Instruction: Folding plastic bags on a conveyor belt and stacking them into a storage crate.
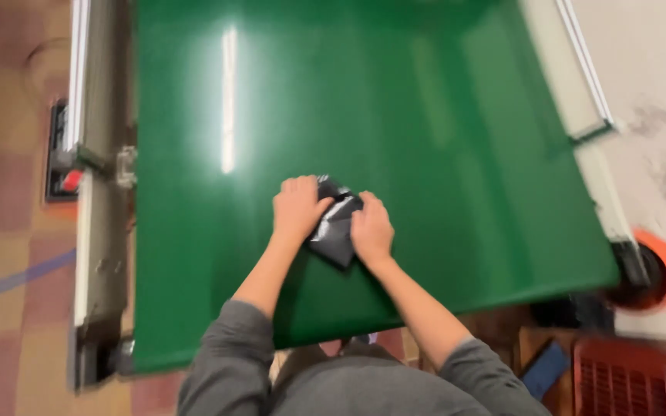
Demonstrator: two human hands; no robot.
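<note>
Gray sleeves (pixel 233 362) are reaching out over a big shiny green belt (pixel 441 115). A red crate (pixel 626 377) is sitting on the floor. A black bag (pixel 335 227) is lying flat on the belt, between both hands. The left hand (pixel 298 206) and right hand (pixel 371 229) are pressing down on it, fingers curled over its edges. It is looking dark, crinkly and shiny.
</note>
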